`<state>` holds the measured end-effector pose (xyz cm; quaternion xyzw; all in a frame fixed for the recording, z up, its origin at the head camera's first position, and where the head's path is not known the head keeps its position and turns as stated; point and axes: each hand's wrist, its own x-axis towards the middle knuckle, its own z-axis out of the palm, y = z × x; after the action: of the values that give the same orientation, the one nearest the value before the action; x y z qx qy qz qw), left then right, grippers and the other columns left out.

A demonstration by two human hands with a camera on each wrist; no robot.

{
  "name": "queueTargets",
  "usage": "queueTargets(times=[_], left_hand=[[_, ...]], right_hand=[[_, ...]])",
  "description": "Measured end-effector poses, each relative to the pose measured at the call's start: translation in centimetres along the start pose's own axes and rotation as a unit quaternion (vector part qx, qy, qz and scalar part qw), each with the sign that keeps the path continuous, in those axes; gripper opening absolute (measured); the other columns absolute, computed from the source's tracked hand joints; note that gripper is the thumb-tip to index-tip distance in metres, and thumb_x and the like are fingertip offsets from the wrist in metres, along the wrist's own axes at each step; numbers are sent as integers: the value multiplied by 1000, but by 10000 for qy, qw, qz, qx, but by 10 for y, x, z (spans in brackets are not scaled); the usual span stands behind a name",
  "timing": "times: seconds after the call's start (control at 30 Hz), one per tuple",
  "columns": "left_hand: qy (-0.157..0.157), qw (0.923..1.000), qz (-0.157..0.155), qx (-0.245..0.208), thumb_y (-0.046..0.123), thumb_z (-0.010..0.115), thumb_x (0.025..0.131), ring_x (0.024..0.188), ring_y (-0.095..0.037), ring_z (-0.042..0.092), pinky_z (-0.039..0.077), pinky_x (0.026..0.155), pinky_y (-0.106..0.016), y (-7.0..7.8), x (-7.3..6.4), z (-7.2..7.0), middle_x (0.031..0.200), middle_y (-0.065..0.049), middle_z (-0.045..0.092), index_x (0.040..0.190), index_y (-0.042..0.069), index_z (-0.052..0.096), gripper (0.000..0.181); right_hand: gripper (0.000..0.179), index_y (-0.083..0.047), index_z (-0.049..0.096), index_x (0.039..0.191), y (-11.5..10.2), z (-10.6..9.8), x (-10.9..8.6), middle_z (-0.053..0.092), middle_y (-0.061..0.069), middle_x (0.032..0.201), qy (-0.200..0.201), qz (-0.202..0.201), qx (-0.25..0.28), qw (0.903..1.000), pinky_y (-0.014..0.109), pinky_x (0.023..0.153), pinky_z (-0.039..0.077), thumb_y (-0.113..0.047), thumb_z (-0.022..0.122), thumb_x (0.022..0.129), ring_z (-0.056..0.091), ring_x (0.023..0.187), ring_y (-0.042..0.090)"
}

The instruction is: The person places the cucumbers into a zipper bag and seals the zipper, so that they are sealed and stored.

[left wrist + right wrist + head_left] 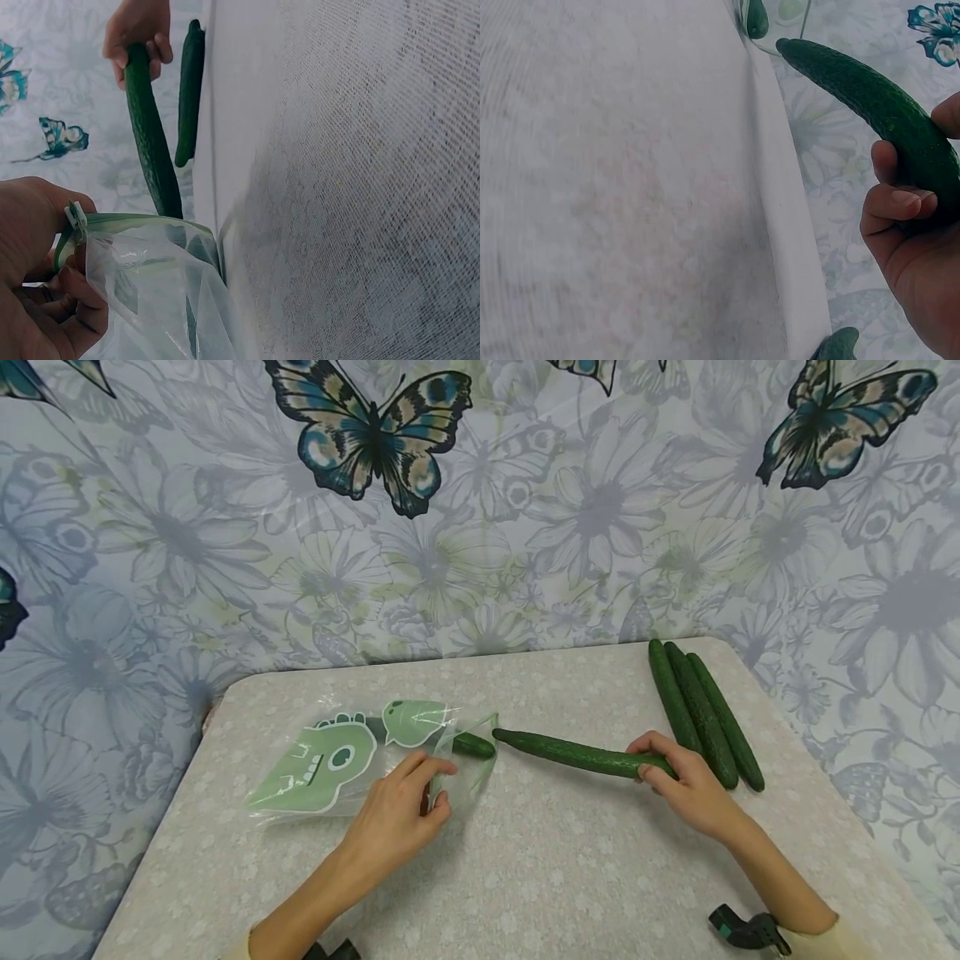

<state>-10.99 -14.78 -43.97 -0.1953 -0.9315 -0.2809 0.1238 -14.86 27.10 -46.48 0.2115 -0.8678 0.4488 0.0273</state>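
My right hand (693,789) grips a long green cucumber (573,754) near one end. The cucumber's far tip points left and meets the mouth of a clear zip bag (352,768) with a green cartoon print. Inside the bag lies another cucumber (472,745), its end showing near the opening. At the bag's near edge, my left hand (401,802) pinches the rim; in the left wrist view the white slider (76,217) of the green zip strip sits by its fingers. The right wrist view shows fingers curled round the held cucumber (877,94).
Three more cucumbers (701,714) lie side by side at the table's right, just beyond my right hand. A pale patterned cloth covers the table (570,877). Behind its back edge hangs a butterfly and flower print fabric (525,527).
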Motion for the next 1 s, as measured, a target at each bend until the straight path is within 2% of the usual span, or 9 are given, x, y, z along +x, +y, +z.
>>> queueTargets(times=[0.2, 0.43, 0.67, 1.0], left_hand=[[7, 10000, 8, 7, 5, 75, 88, 65, 4, 46, 41, 54, -17, 0, 0, 0, 96, 5, 62, 118, 20, 74, 33], [79, 9999, 124, 6, 5, 74, 87, 65, 4, 45, 41, 53, -16, -1, 1, 0, 99, 2, 64, 117, 17, 75, 33], [193, 9995, 230, 70, 5, 77, 85, 65, 6, 43, 39, 53, -15, -1, 0, 2, 95, 3, 62, 115, 18, 75, 32], [224, 9993, 309, 60, 5, 77, 85, 64, 7, 43, 38, 53, -14, 0, 1, 2, 92, 6, 59, 113, 18, 75, 32]], right_hand=[[24, -15, 67, 121, -4, 10, 8, 72, 2, 95, -108, -92, 255, 9996, 25, 68, 53, -1, 56, 105, 65, 82, 18], [23, -14, 67, 120, -10, 23, 18, 70, 4, 94, -227, -168, 513, 9983, 26, 64, 51, -1, 55, 106, 58, 74, 8], [22, -12, 67, 119, -15, 36, 28, 69, 7, 95, -389, -209, 823, 9956, 26, 64, 51, -1, 54, 106, 57, 73, 9], [20, -13, 66, 121, -29, 57, 47, 69, 7, 98, -664, -158, 945, 9932, 26, 66, 51, -5, 54, 107, 55, 74, 7]])
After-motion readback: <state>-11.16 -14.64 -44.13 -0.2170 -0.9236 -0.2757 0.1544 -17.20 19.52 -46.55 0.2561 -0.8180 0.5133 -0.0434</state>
